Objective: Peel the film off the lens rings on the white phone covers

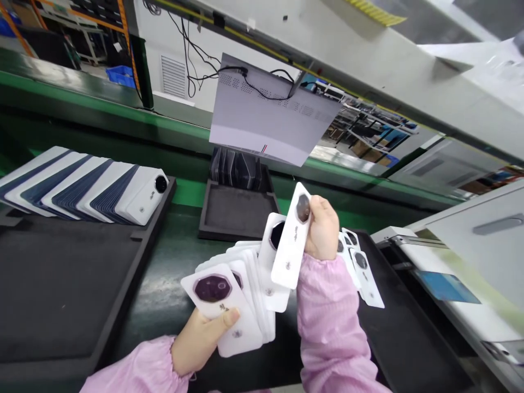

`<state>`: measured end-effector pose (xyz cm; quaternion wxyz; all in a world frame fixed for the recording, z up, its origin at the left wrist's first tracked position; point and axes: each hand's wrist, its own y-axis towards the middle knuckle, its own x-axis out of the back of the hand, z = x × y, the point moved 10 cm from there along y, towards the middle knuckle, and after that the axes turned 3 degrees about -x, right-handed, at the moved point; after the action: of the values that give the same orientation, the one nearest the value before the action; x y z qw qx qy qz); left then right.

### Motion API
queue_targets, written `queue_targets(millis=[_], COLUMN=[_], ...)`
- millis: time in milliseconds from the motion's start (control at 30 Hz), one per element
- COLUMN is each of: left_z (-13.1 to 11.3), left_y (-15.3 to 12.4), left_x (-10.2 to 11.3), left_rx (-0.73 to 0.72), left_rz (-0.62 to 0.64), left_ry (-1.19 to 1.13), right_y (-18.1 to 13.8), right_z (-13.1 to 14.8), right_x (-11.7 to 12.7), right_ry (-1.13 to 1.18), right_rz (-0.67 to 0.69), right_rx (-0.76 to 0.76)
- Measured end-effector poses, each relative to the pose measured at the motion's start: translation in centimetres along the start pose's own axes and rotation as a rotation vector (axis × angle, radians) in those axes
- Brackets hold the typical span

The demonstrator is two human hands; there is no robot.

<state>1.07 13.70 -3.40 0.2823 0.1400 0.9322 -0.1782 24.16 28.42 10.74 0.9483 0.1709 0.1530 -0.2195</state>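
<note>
Left grip [200, 339] clasps panels [251, 289], right grip [323, 228] one panel [290, 245].

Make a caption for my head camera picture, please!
Pink sleeves over a dark bench: left hand holding a fanned stack of white panels, right hand gripping another panel.

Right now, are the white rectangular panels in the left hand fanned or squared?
Fanned: the white rectangular panels in the left hand show separate, stepped edges.
</note>
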Motion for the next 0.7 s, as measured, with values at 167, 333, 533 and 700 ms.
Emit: queue_targets(millis=[167, 333, 533, 700], left_z=[0.0, -0.2, -0.3, 0.2], left_y=[0.1, 0.0, -0.1, -0.2], left_x=[-0.3, 0.0, 0.2, -0.6], left_rx=[0.005, 0.011, 0.018, 0.067], left_rz=[0.003, -0.03, -0.116, -0.092], left_ry=[-0.124, -0.077, -0.173, -0.289], right_y=[-0.6, -1.3, -2.3, -0.3], right_z=[-2.4, -2.9, -4.2, -5.6], right_x=[-2.3, -1.7, -0.8, 1.2], right_ry=[0.128, 0.216, 0.326, 0.302], right_rz=[0.316, 0.395, 0.367, 0.271], right_rx=[-0.25, -0.303, -0.374, -0.342])
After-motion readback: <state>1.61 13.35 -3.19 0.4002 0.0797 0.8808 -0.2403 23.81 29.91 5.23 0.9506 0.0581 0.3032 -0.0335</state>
